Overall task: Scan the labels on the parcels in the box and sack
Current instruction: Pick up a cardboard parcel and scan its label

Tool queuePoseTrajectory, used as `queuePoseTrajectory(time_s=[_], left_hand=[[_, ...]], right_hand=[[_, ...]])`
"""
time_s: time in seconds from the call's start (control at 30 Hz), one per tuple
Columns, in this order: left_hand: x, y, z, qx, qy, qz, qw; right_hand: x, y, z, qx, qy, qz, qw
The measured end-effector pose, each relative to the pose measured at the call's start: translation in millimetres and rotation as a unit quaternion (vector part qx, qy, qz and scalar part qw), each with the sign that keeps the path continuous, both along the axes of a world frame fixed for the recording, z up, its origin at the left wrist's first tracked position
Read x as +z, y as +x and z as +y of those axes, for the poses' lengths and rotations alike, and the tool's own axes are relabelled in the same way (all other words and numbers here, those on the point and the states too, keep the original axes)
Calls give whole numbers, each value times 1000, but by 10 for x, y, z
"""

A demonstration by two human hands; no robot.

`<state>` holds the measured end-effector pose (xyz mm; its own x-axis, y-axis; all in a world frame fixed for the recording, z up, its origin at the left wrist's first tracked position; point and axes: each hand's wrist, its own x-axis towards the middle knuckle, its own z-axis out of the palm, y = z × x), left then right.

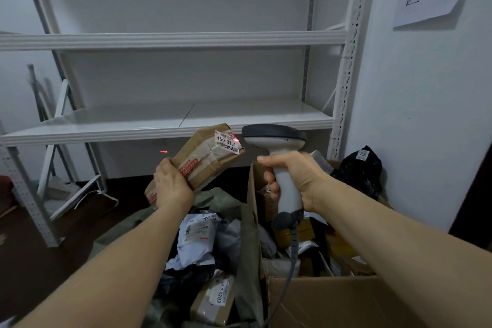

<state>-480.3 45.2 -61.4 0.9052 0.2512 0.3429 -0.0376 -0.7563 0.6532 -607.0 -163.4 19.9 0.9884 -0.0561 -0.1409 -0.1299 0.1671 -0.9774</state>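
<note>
left hand (173, 186) grips parcel (198, 161), label (226, 142) tilted toward beam | right hand (294, 178) fingers (273, 185) wrap scanner (279, 157)

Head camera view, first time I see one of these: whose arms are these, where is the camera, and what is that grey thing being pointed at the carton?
There is no machine here. The one camera sits on a person's head and looks forward and down, so the two bare arms are the wearer's own. The left hand grips a small taped cardboard parcel, tilted up in front of a white shelving rack. The right hand holds a corded barcode scanner by its handle, with its head aimed at the parcel's white label, which reads 46-2-3201. A red scan light falls on that label's edge. Below, more parcels lie in an olive sack on the left and in an open cardboard box on the right.
</note>
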Motion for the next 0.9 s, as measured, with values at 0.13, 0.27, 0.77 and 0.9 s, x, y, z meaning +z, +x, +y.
queuePoseTrajectory(time_s=[0.13, 0.27, 0.77, 0.9], left_hand=[[-29, 6, 5, -2, 0, 18, 1000], [-63, 37, 22, 1, 1, 20, 1000], [-172, 123, 184, 27, 0, 55, 998], [-176, -13, 162, 54, 90, 107, 989]], right_hand=[[-14, 31, 11, 3, 0, 4, 1000], [-35, 76, 18, 7, 2, 14, 1000], [-119, 178, -11, 33, 16, 43, 998], [-264, 229, -8, 16, 9, 55, 998]])
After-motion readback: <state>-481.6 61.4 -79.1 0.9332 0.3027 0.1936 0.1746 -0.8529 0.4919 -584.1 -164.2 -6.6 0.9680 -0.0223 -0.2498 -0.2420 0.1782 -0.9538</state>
